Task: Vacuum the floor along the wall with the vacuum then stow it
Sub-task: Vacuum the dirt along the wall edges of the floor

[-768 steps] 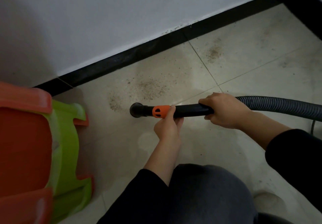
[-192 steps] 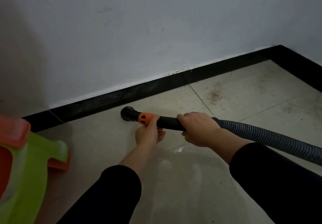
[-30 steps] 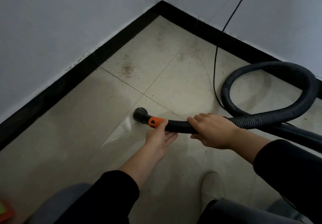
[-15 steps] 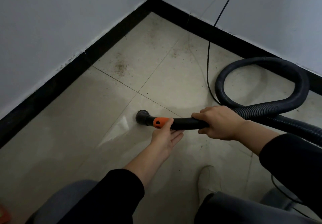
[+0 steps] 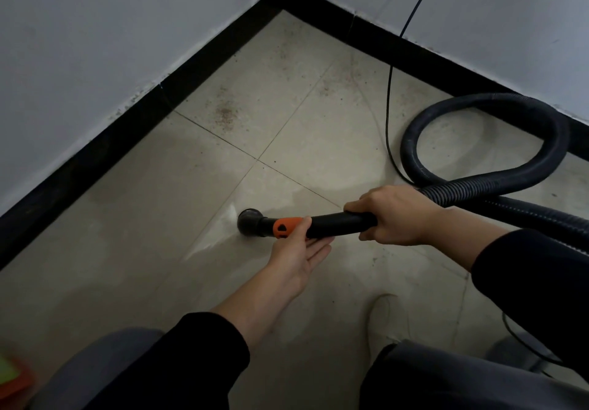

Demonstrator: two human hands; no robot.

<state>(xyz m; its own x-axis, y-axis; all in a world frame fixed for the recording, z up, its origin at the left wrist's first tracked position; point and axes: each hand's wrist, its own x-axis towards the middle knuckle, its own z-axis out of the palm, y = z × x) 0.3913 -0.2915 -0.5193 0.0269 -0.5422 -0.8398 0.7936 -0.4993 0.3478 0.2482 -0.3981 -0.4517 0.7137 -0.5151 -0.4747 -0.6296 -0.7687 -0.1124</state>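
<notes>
On the floor (image 5: 153,250), one hose (image 5: 338,223), left hand (image 5: 299,259) touching, right hand (image 5: 398,215) gripping

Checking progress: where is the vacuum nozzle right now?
In the head view the nozzle sits mid-frame on the floor, just left of the left hand, short of the dirt patch by the baseboard.

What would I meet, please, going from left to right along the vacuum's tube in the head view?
The nozzle → orange collar → black wand → right hand gripping the wand → ribbed hose.
</notes>
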